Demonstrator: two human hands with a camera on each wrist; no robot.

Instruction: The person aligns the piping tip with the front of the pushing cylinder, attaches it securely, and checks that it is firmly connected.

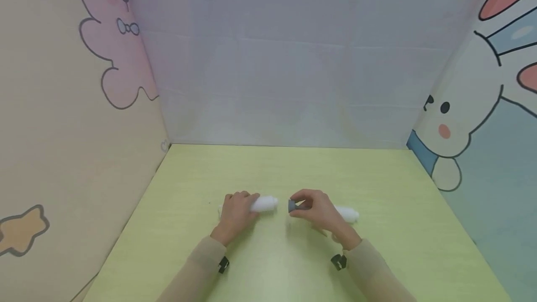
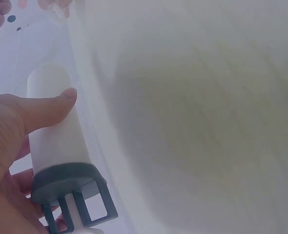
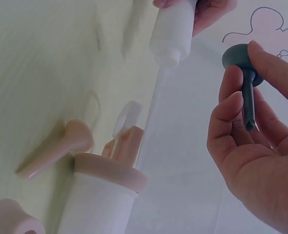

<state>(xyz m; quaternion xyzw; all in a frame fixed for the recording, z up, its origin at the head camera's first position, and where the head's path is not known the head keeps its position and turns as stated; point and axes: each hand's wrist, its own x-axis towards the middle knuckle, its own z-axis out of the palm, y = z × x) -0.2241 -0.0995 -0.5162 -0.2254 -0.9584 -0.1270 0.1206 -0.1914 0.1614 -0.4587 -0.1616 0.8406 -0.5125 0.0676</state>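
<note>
My left hand (image 1: 237,212) grips a white cylinder (image 2: 58,141) that lies across the table. Its end nearest the wrist camera carries a dark green slotted collar (image 2: 66,180); a small nub (image 3: 169,57) sticks out of the opposite end. My right hand (image 1: 319,209) pinches a dark green mushroom-shaped piece (image 3: 236,56) by its round head, between thumb and fingers. A thin hollow-tipped stem points back toward the palm. In the head view the piece faces the cylinder's nubbed end, with a gap between them.
Near my right wrist lies a second white cylinder (image 1: 348,214) with a pinkish slotted collar (image 3: 110,170). Beside it are a pinkish mushroom-shaped piece (image 3: 78,136) and another pinkish part (image 3: 10,219), partly cut off. Printed walls enclose the yellow-green table (image 1: 285,167).
</note>
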